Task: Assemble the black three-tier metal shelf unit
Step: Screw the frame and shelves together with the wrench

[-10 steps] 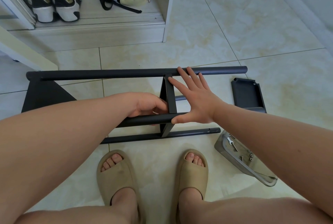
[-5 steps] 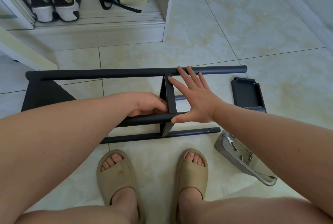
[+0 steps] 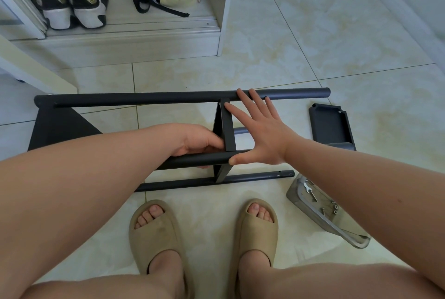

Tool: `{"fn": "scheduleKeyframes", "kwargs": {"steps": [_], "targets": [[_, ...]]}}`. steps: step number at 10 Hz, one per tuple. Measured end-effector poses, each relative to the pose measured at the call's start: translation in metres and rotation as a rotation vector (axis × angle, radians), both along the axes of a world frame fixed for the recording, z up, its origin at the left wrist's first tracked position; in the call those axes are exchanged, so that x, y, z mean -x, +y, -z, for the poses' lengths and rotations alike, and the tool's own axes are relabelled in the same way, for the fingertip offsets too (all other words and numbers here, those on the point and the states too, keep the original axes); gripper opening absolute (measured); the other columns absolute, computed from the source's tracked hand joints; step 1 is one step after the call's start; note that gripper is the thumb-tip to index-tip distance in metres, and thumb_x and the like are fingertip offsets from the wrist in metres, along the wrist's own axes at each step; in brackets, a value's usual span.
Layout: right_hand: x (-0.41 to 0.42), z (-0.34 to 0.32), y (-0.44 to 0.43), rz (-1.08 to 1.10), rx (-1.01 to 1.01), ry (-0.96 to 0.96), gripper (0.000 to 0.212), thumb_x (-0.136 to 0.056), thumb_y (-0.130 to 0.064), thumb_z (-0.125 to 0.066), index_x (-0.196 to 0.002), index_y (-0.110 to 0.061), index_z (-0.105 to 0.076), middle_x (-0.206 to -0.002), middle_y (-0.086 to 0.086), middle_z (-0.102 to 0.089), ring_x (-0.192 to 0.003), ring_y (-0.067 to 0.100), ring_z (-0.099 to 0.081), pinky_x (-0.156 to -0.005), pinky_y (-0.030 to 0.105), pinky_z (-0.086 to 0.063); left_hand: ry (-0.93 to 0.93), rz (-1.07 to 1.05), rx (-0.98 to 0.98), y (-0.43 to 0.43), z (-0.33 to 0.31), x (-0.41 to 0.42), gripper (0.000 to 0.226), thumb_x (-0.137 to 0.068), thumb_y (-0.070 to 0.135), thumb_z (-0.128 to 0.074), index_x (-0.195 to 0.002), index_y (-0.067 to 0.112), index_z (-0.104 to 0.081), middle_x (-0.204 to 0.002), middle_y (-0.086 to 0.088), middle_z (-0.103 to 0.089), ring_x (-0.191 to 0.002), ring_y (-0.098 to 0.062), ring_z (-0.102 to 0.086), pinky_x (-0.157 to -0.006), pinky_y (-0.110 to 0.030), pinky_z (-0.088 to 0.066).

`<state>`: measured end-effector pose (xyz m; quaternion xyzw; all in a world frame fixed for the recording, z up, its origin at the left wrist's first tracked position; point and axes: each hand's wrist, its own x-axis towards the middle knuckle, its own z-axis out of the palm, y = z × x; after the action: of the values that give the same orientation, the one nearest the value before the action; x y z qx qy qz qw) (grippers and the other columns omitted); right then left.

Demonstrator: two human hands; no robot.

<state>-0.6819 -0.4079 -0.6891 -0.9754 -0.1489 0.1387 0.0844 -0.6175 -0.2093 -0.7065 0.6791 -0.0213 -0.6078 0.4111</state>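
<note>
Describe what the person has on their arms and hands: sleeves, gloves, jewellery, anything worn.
Both arms are bare as far as the view reaches: no sleeve shows on the left forearm or the right forearm. The left hand and the right hand wear no gloves. No watch, bracelet or ring shows on the parts in view.
</note>
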Motion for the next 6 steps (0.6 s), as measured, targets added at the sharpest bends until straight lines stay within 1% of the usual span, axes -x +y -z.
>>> {"fn": "scheduleKeyframes", "kwargs": {"steps": [1,2,3,4,5,6], "targets": [[-0.0001,0.0000,-0.0001,0.002,0.001,0.002,0.121,-0.064,-0.097,-0.037,-0.161,-0.037,0.006,-0.166,-0.003,0.026,-0.151,0.023,0.030,-0.123,0.054,0.012,-0.076,-0.021,0.046,0.0002,0.0026,0.0004,0.009,-0.091,0.009,-0.061,-0.090,0.007,-0.070,-0.076,-0.007,-0.067,-0.074,-0.022,-0.061,-0.074,-0.030,-0.049],[0.0000,-0.0008,0.0001,0.002,0.005,0.003,0.121,-0.064,-0.097,-0.037,-0.161,-0.037,0.006,-0.166,-0.003,0.026,-0.150,0.023,0.031,-0.123,0.054,0.012,-0.094,-0.029,0.069,0.0008,0.0030,0.0001,0.011,-0.090,0.005,-0.061,-0.084,0.007,-0.071,-0.079,-0.008,-0.069,-0.079,-0.022,-0.062,-0.081,-0.031,-0.047],[-0.0001,-0.0007,-0.0001,0.002,0.006,0.001,0.121,-0.065,-0.097,-0.037,-0.161,-0.037,0.006,-0.166,-0.003,0.026,-0.150,0.023,0.031,-0.123,0.054,0.012,-0.083,-0.023,0.090,0.0009,0.0012,-0.0004,0.019,-0.091,0.004,-0.061,-0.076,0.011,-0.072,-0.073,-0.004,-0.070,-0.074,-0.018,-0.064,-0.081,-0.029,-0.048],[-0.0004,0.0002,-0.0001,0.002,0.007,-0.002,0.121,-0.065,-0.097,-0.037,-0.161,-0.037,0.006,-0.166,-0.003,0.026,-0.150,0.023,0.031,-0.123,0.054,0.012,-0.069,-0.027,0.111,0.0015,0.0011,-0.0006,0.014,-0.091,0.002,-0.059,-0.084,0.008,-0.070,-0.078,-0.006,-0.069,-0.077,-0.018,-0.063,-0.081,-0.028,-0.049],[-0.0003,0.0000,0.0001,0.002,0.009,0.001,0.121,-0.064,-0.097,-0.036,-0.161,-0.037,0.006,-0.166,-0.003,0.026,-0.150,0.023,0.031,-0.123,0.054,0.012,-0.034,-0.068,0.118,0.0005,-0.0004,0.0000,0.012,-0.093,0.002,-0.056,-0.097,0.008,-0.067,-0.091,-0.009,-0.068,-0.084,-0.020,-0.062,-0.083,-0.031,-0.050],[0.0001,-0.0003,0.0001,0.001,0.008,0.001,0.122,-0.064,-0.098,-0.035,-0.161,-0.037,0.007,-0.166,-0.003,0.026,-0.151,0.024,0.030,-0.123,0.054,0.012,0.025,-0.051,0.043,0.0007,-0.0004,0.0003,0.019,-0.096,0.019,-0.058,-0.110,0.014,-0.069,-0.093,-0.002,-0.070,-0.089,-0.017,-0.063,-0.083,-0.035,-0.053]]}}
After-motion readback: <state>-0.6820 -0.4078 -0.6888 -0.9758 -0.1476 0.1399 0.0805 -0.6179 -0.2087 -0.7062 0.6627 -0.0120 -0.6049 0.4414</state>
